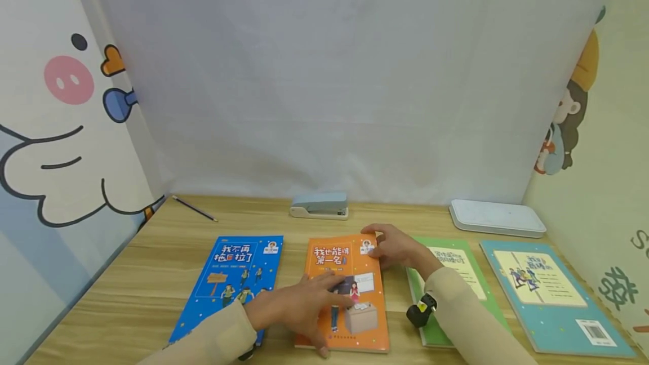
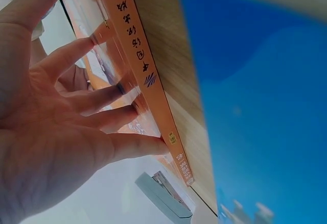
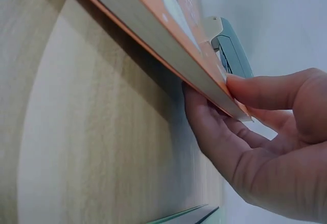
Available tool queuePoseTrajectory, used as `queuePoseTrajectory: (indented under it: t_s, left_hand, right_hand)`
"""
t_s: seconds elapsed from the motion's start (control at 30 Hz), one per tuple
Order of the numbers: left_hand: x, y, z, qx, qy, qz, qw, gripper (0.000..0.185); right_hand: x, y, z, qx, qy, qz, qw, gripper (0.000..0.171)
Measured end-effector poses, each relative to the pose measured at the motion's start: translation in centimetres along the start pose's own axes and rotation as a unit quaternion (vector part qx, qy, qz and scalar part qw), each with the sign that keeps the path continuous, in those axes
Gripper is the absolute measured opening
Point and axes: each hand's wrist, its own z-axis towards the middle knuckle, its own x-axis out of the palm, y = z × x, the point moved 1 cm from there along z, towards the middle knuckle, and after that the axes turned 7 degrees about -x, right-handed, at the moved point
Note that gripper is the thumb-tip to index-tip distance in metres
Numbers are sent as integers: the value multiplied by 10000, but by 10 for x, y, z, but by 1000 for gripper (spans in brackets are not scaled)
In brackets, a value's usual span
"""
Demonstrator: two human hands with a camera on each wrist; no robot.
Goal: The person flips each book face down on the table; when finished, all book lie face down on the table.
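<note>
An orange book [image 1: 345, 292] lies in the middle of the wooden desk [image 1: 152, 252]. My left hand [image 1: 299, 308] lies flat on its cover, fingers spread and straight [image 2: 110, 99], pressing near the spine [image 2: 148, 76]. My right hand [image 1: 395, 246] pinches the book's far right corner, thumb on top and fingers underneath [image 3: 245, 112]; that corner is lifted slightly off the desk [image 3: 102, 147]. A blue book [image 1: 233, 280] lies to the left of the orange one and shows as a blue blur [image 2: 265, 106] in the left wrist view.
A green book [image 1: 456, 275] and a teal book [image 1: 552, 297] lie to the right. At the back edge sit a grey stapler [image 1: 320, 205], a white flat case [image 1: 497, 217] and a pencil [image 1: 195, 208]. Cartoon-printed walls close in both sides.
</note>
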Motion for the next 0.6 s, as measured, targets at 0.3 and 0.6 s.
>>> queuePoseTrajectory:
  t_s: [0.3, 0.6]
  left_hand:
    - [0, 1, -2, 60, -52, 17, 10000, 84]
    - [-2, 3, -3, 138, -117, -111, 9998, 83]
  right_hand:
    - [-1, 1, -2, 48, -27, 366, 9993, 58]
    - [-6, 2, -2, -169, -100, 788, 9967, 59]
